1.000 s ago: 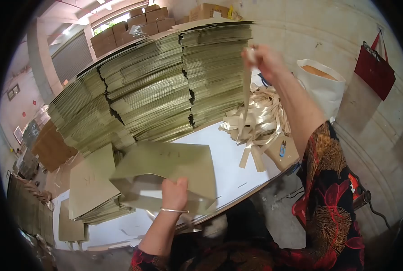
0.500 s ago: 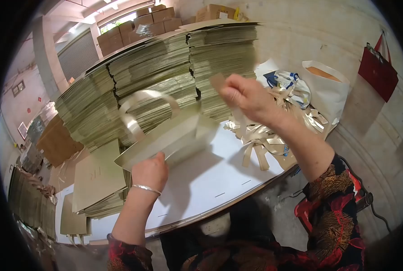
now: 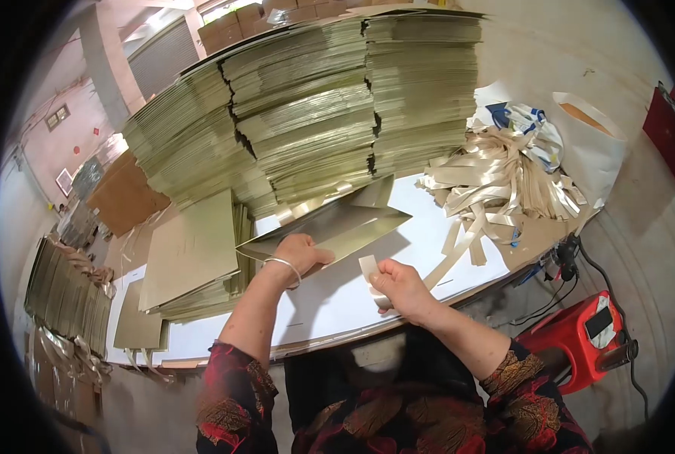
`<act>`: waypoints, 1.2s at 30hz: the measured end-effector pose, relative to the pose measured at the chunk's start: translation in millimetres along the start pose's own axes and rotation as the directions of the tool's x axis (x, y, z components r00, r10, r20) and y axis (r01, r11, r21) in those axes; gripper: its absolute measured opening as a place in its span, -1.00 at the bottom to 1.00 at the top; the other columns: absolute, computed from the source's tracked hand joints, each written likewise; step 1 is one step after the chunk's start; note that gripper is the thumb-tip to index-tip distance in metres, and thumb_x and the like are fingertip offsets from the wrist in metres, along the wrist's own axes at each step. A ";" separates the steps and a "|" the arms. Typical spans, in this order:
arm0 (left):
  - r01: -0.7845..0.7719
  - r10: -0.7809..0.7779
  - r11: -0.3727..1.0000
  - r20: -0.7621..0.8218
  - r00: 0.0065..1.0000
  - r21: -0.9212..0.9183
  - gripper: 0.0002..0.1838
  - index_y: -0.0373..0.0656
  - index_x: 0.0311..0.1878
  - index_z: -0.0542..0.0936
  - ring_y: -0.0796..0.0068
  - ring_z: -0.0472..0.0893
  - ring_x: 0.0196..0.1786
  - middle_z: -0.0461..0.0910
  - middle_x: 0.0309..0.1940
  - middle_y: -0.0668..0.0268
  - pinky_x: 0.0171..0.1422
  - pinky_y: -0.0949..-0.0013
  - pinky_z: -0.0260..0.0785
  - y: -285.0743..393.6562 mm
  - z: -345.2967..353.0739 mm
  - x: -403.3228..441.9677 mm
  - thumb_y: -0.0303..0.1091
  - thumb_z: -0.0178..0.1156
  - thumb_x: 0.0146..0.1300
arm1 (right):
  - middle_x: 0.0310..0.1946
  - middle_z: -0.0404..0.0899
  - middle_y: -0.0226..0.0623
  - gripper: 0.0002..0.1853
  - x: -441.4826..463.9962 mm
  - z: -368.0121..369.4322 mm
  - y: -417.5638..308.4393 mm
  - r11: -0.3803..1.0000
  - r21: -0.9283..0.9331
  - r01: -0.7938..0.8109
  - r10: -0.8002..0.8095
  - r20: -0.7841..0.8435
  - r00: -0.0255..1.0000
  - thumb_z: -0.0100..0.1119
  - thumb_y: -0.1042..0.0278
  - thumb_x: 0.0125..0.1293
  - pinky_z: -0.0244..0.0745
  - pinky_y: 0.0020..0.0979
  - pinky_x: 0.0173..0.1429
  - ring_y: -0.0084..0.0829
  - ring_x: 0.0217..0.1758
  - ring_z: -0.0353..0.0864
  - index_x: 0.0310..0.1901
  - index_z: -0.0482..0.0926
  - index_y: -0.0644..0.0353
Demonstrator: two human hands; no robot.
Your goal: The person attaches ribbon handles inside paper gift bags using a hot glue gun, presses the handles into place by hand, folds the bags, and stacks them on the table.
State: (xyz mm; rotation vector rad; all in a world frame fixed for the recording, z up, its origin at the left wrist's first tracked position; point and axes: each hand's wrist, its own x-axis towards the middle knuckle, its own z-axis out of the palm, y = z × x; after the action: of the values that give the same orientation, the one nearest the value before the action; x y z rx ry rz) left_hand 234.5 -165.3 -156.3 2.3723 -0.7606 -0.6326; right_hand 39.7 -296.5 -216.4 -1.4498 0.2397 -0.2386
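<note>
My left hand is closed on the near side of an opened gold-green paper bag, which lies tilted over the white tabletop. To its right, my right hand pinches a cream ribbon, whose short end sticks up above my thumb. The ribbon's tail runs back to the right. A tangled heap of cream ribbons lies at the table's right end. Left of the opened bag is a stack of flat bags.
Tall stacks of folded gold-green bags line the back of the table. A white bag stands at the right end. A red stool is at lower right. More bags are at far left, near a cardboard box.
My right hand has come down from the ribbon heap to the table's front edge with a ribbon. The bag has been turned and its opening spread, with my left hand still on it.
</note>
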 end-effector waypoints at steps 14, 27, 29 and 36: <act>0.067 -0.060 0.994 0.082 0.995 -0.083 -0.62 -0.40 -0.06 0.57 0.41 0.54 -0.25 0.61 -0.31 0.19 -0.11 0.36 0.38 -21.5 38.1 -8.5 -0.31 0.31 0.14 | -0.36 0.54 -0.18 -0.70 -0.3 65.4 51.6 0.887 0.335 -0.318 0.346 -0.027 0.938 0.05 0.24 0.38 0.61 -0.39 -0.54 -0.44 -0.47 0.57 -0.16 0.48 0.40; 0.078 -0.027 0.972 0.222 0.975 -0.224 -0.77 -0.33 -0.20 0.59 0.43 0.53 -0.29 0.61 -0.33 0.21 -0.14 0.35 0.39 -27.6 42.8 -13.9 -0.36 0.26 0.16 | -0.39 0.51 -0.20 -0.77 7.5 67.3 61.7 0.896 0.291 -0.336 0.347 0.014 0.938 0.05 0.30 0.39 0.60 -0.36 -0.56 -0.43 -0.48 0.56 -0.18 0.43 0.36; 0.071 -0.033 0.981 0.204 0.978 -0.182 -0.74 -0.34 -0.17 0.59 0.40 0.55 -0.27 0.62 -0.31 0.18 -0.11 0.34 0.40 -26.3 43.6 -15.2 -0.35 0.26 0.16 | -0.43 0.51 -0.22 -0.77 9.1 65.5 62.7 0.916 0.219 -0.336 0.337 0.034 0.941 0.07 0.29 0.38 0.58 -0.37 -0.58 -0.45 -0.48 0.55 -0.21 0.45 0.34; 0.056 -0.032 0.989 0.176 0.984 -0.134 -0.48 -0.38 0.11 0.52 0.31 0.57 -0.07 0.61 -0.10 0.04 0.07 0.31 0.39 -55.6 51.4 1.2 -0.26 0.27 0.11 | -0.43 0.53 -0.29 -0.77 5.5 63.4 61.8 0.925 0.158 -0.345 0.339 0.064 0.939 0.09 0.26 0.39 0.60 -0.41 -0.42 -0.50 -0.43 0.54 -0.23 0.48 0.29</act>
State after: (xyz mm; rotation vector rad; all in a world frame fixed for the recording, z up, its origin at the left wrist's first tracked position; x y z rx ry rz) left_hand 226.2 -147.0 -229.4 2.2331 -0.7144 -0.8915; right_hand 65.3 -231.6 -271.2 -1.2207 0.4293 0.0523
